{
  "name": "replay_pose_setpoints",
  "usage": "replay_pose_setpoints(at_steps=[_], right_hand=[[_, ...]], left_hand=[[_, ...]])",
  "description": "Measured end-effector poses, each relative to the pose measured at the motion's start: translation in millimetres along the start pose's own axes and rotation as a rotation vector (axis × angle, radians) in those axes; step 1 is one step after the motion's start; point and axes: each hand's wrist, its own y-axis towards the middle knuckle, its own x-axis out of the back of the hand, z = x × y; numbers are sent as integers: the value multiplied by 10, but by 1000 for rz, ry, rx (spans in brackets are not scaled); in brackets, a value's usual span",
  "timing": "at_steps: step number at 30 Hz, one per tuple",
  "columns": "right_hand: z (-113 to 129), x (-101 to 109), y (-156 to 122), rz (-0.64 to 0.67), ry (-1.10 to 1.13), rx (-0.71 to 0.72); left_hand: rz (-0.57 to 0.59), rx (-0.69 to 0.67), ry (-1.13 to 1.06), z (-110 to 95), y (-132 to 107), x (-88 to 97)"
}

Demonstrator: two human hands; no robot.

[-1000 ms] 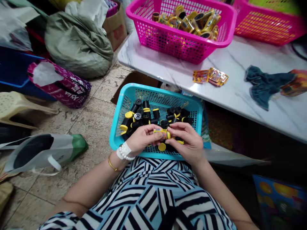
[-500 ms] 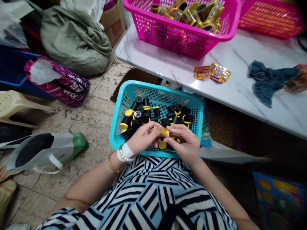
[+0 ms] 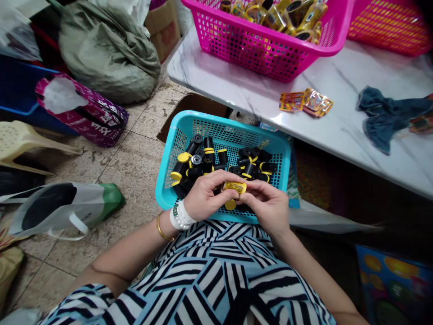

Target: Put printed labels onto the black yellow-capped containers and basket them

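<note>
My left hand [image 3: 207,196] and my right hand [image 3: 267,204] meet over the near edge of a turquoise basket [image 3: 176,140] on my lap. Between their fingertips they pinch one small roll in a yellow printed wrapper [image 3: 234,187], lying sideways. The basket holds several black rolls with yellow caps [image 3: 203,160]. A loose yellow cap [image 3: 230,205] lies just below the held roll. My left wrist wears a white bead bracelet and a gold bangle.
A white marble table [image 3: 338,131] stands ahead with a pink basket [image 3: 257,45] of wrapped rolls, a second pink basket [image 3: 389,31], loose yellow wrappers [image 3: 306,101] and a blue cloth [image 3: 385,119]. Bags [image 3: 84,113], a green sack [image 3: 108,49] and a plastic stool [image 3: 20,146] lie on the floor at left.
Both hands have turned the yellow-wrapped roll between their fingers and kept hold of it. The view has shifted slightly; the baskets have not moved.
</note>
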Motion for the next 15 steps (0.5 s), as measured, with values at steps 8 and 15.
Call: replay_pose_setpoints(at_steps=[8,15], right_hand=[[-28,2,133,192,-18,129],[-54,-124,223,168,-37,274]], left_hand=[[23,506,-454,76,-23,19],[-112,504,-805,18,46,-81]])
